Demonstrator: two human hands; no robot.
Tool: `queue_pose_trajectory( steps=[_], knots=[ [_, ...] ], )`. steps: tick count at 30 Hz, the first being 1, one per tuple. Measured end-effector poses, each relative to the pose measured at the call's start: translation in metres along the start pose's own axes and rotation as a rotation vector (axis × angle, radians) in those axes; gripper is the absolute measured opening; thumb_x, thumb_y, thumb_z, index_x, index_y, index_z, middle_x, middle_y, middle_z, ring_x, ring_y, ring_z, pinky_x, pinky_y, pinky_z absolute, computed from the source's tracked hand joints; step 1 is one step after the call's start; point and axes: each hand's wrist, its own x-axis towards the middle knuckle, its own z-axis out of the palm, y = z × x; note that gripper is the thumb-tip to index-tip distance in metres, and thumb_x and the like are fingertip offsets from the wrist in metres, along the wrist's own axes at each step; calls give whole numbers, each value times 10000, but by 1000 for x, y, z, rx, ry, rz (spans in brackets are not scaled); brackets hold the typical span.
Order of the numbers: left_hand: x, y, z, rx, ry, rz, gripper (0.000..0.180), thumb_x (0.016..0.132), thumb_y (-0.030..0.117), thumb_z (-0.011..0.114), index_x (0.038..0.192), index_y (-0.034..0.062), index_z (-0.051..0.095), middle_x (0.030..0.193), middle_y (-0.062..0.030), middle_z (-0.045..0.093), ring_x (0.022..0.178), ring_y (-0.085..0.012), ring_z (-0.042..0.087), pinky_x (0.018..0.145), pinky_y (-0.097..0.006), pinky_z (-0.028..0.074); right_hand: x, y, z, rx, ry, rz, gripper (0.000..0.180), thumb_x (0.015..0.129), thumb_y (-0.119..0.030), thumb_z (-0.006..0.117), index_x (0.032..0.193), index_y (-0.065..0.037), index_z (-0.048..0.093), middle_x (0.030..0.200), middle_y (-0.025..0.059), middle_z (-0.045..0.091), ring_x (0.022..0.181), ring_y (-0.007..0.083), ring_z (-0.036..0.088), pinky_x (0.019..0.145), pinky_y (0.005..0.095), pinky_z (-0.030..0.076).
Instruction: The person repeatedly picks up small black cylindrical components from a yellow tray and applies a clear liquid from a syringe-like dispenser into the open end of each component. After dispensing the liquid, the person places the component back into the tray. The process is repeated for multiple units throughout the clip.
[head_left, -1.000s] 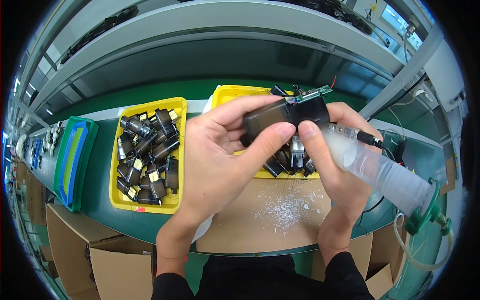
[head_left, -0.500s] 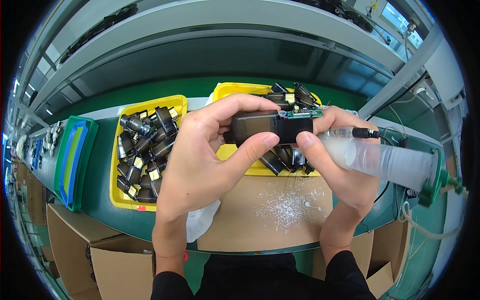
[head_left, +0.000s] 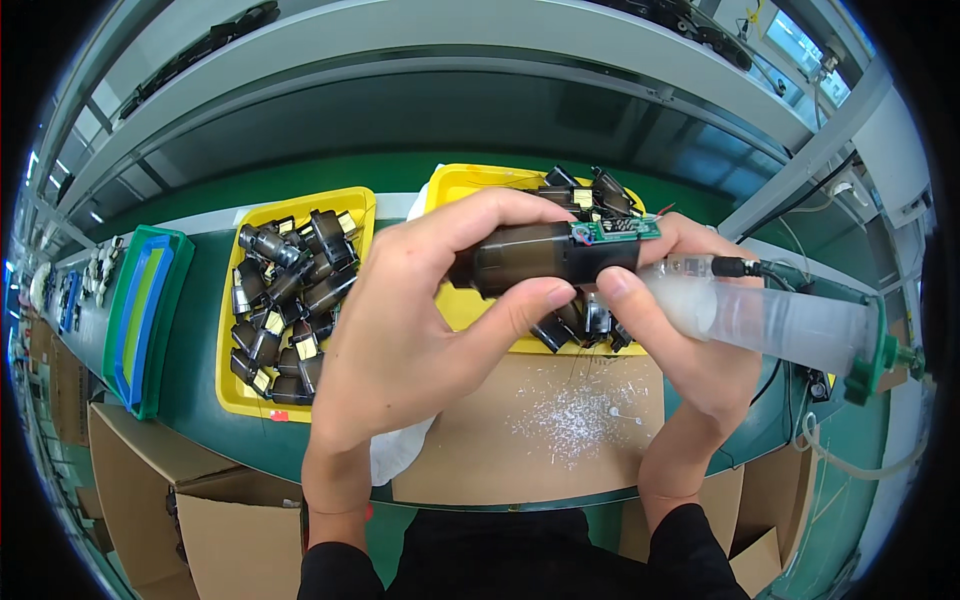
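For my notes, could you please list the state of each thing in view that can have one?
Dark translucent cylindrical plastic housing: held in left hand and right hand.
Green rectangular circuit board: exposed on the housing.
Clear cylindrical plastic tube: in right hand, green end cap on.
Left yellow plastic tray: full of dark plastic parts.
Brown cardboard sheet: flat, strewn with white bits.

Blue tray (head_left: 132,385) nested in green tray (head_left: 181,262), far left. Small white pieces (head_left: 105,265) beside them, maybe parts, too blurred. Open cardboard box (head_left: 240,545) lower left. Grey shelf (head_left: 450,35) up top.
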Motion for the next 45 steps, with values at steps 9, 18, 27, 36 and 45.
queue_pose_trajectory(
  steps=[9,18,27,36,45],
  knots=[
    [-3,0,-13,320,-65,126,335,708,-39,661,1023,-3,555,921,-96,588,808,-181,594,734,-257,467,13,3,-6,-163,-277,-213,264,690,-60,756,903,-8,609,866,68,640,752,95,582,687,223,456],
    [0,1,-20,259,-216,115,328,687,-31,670,999,-20,567,909,-98,607,832,-174,626,732,-248,479,17,4,-16,-88,-469,-120,242,691,-140,769,849,-33,619,744,26,615,651,94,562,604,220,429],
    [0,3,-13,-8,-209,54,321,651,-13,721,951,-37,609,900,-105,632,831,-149,617,759,-241,469,19,10,-20,213,-464,-72,517,545,-324,871,838,19,617,771,67,635,697,108,597,633,217,453],
    [0,2,-20,-114,-298,-133,342,677,61,741,966,-43,590,916,-82,608,845,-127,580,783,-230,440,16,6,-21,197,-461,-59,400,599,-165,846,890,-19,613,829,28,616,768,100,572,709,235,447],
    [14,-36,-33,-569,-65,-96,703,809,444,606,1270,-34,373,896,-62,543,785,-133,501,720,-245,392,15,8,-18,209,119,-166,267,786,-177,706,927,12,582,894,124,658,824,150,625,747,260,506]
  ],
)
